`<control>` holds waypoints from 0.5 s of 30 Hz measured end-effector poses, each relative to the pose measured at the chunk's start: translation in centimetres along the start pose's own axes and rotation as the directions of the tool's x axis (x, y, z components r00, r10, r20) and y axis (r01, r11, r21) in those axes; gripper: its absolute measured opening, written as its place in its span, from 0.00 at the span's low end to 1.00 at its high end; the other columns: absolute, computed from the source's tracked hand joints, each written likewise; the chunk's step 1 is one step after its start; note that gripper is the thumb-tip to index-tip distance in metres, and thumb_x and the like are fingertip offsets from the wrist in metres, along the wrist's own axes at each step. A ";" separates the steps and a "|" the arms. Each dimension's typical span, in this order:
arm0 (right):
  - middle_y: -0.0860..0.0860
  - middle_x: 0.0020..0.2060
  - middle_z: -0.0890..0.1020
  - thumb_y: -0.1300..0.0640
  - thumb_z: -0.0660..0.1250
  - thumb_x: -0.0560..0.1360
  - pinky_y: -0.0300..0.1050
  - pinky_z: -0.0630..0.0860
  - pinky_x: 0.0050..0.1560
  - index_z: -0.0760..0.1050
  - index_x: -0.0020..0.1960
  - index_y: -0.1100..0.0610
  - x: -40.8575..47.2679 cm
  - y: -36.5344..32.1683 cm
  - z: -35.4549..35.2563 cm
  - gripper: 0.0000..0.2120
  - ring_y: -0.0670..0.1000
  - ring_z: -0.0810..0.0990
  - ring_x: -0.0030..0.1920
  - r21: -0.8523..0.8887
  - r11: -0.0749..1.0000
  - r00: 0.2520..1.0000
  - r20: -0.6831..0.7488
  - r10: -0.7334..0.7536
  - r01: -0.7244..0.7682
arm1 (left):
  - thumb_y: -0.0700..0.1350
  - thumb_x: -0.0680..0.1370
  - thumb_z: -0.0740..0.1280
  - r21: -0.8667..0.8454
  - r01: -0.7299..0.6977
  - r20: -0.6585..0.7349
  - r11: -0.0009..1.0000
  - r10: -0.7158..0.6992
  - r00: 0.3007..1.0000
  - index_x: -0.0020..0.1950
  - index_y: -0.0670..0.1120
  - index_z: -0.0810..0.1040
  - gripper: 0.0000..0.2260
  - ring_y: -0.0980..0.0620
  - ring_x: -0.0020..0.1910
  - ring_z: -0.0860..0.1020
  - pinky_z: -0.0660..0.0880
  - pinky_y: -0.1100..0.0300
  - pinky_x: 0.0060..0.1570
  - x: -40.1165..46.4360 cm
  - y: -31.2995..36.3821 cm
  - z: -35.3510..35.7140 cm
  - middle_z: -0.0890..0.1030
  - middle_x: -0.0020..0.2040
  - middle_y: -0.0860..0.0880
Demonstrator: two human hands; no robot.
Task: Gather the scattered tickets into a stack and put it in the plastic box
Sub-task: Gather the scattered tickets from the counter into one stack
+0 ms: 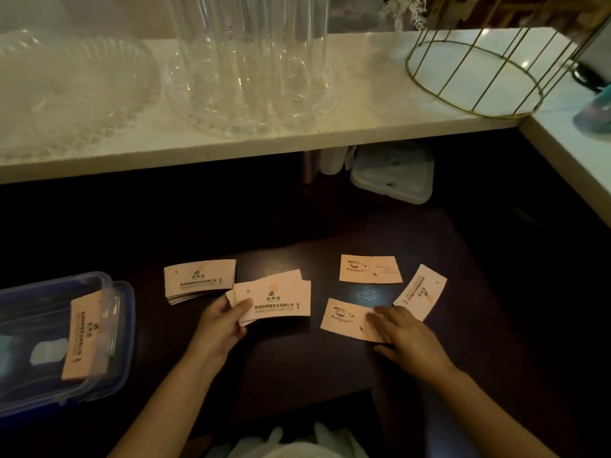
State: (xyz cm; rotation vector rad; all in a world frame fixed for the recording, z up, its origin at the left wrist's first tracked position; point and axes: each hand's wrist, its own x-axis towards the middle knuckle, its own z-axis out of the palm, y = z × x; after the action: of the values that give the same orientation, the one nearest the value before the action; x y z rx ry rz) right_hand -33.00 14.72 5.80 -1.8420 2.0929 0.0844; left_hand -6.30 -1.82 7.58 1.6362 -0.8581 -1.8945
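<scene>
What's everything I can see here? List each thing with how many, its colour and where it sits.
loose tickets: three, pale pink, lying singly on the dark table at right
ticket pile: one, pink, on the table left of centre
held tickets: a few, pink, fanned in the left hand
plastic box: one, clear with blue rim, far left, one pink ticket in it
white lid: one, under the shelf
glass dishes: two, clear, on the white shelf
glass vase: one, clear, standing on the right dish
wire basket: one, gold, tilted, shelf right
left hand: grips the fanned tickets
right hand: flat on the nearest loose ticket
</scene>
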 end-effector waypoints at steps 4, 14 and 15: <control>0.59 0.70 0.66 0.50 0.55 0.79 0.54 0.72 0.62 0.56 0.73 0.56 0.3 0.3 0.0 0.24 0.59 0.67 0.67 -0.180 0.973 0.987 0.089 -0.132 0.146 | 0.39 0.74 0.66 -0.061 0.050 0.014 0.997 -0.049 0.999 0.49 0.49 0.77 0.07 0.49 0.47 0.79 0.72 0.60 0.38 0.0 -0.4 0.4 0.82 0.47 0.46; 0.54 0.46 0.82 0.70 0.63 0.74 0.36 0.78 0.29 0.75 0.51 0.57 1.6 0.8 -4.9 0.10 0.49 0.83 0.44 0.928 0.361 0.928 -0.050 0.369 -0.094 | 0.37 0.75 0.65 -0.167 0.033 0.017 0.985 -0.030 0.999 0.49 0.43 0.77 0.05 0.49 0.48 0.80 0.76 0.57 0.42 0.0 -0.3 2.3 0.82 0.49 0.43; 0.55 0.46 0.82 0.70 0.63 0.74 0.35 0.78 0.29 0.76 0.50 0.58 1.8 0.5 -5.3 0.10 0.48 0.83 0.44 0.940 0.336 0.948 -0.057 0.313 -0.054 | 0.38 0.75 0.65 -0.161 0.024 0.034 0.987 -0.019 0.999 0.49 0.42 0.77 0.05 0.49 0.47 0.81 0.76 0.58 0.42 -0.2 -0.1 2.7 0.82 0.47 0.43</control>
State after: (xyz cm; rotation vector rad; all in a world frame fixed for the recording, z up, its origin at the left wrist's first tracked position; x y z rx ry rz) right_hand -34.78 11.64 10.11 -0.8686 1.7745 -1.1225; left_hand -8.90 -1.21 7.89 1.5269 -0.6825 -1.9561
